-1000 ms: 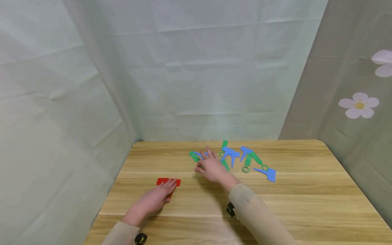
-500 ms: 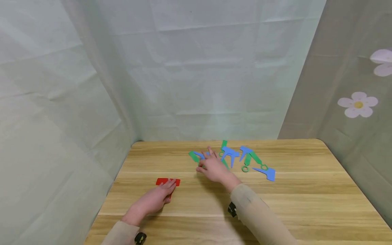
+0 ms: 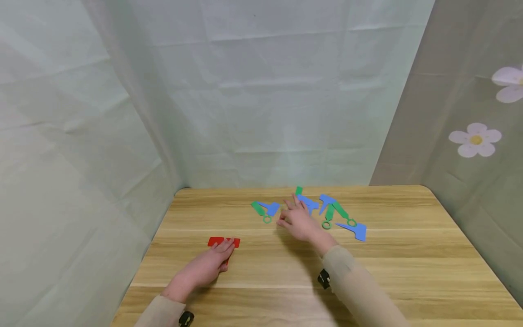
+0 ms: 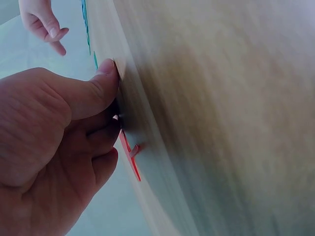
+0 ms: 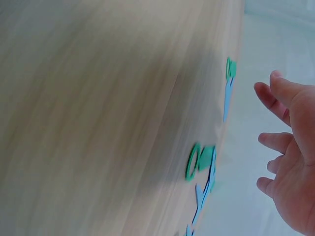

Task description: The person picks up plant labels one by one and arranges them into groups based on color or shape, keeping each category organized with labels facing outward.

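**A:** Where are the person's two hands?

**B:** Both are over a light wooden table (image 3: pixel 408 254), well apart from each other. The left hand (image 3: pixel 208 265) lies at about 7 o'clock from the table's middle, fingers stretched flat, their tips pressing on a flat red plastic card-shaped piece (image 3: pixel 222 242). The left wrist view shows the thumb against the wood and the red piece edge-on under the fingers.

**A:** And the right hand?

**B:** The right hand (image 3: pixel 300 222) hovers near 12 o'clock, fingers spread and relaxed, gripping nothing. It is over a scatter of flat blue and green plastic cut-outs (image 3: pixel 327 211), shaped like small tools with ring handles. Whether the fingertips touch any of them cannot be told.

**A:** How do the cut-outs lie?

**B:** A green ring-handled strip crossed with a blue piece (image 3: pixel 265 210) lies just at the hand's 10 o'clock. A blue flag-shaped piece (image 3: pixel 356 230) lies at its 3 o'clock. The others are clustered between, partly behind the fingers.

**A:** What surrounds the table?

**B:** A pale green cloth backdrop (image 3: pixel 261 100), and at 2 o'clock a grey cloth printed with white flowers (image 3: pixel 475 139).
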